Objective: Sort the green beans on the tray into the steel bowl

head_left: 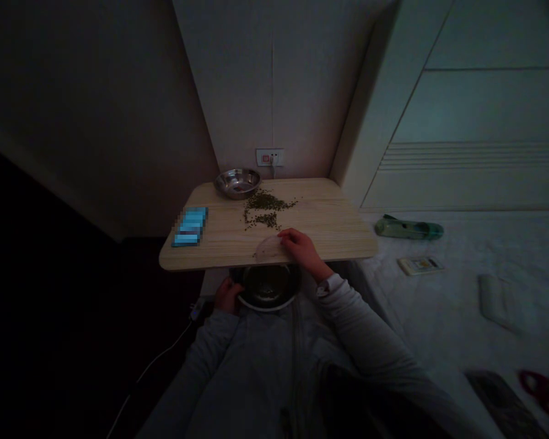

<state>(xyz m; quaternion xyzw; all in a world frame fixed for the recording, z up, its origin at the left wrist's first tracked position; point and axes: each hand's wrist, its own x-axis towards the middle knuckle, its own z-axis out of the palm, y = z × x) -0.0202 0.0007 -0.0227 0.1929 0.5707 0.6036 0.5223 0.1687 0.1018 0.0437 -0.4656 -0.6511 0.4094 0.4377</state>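
Observation:
My right hand (299, 247) pinches a thin, translucent, rounded plastic piece (268, 250), which lies flat near the front edge of the wooden tabletop (324, 213). A few small specks show beside it. Below that edge, my left hand (227, 296) grips the left rim of a dark-looking bowl with a pale rim (269, 306); its inside is too dim to make out fully. Farther back on the tabletop lie small green beans (268, 201), scattered in two loose patches. A shiny metal bowl (238, 183) stands behind them at the back left, with something small inside.
A phone with a lit, blurred screen (191, 227) lies on the tabletop's left side. Behind is a wall socket (269, 157) with a plug. On the white bedding at right rest a green bottle (409, 228), a pale phone-like box (421, 265) and red-handled scissors (542, 390).

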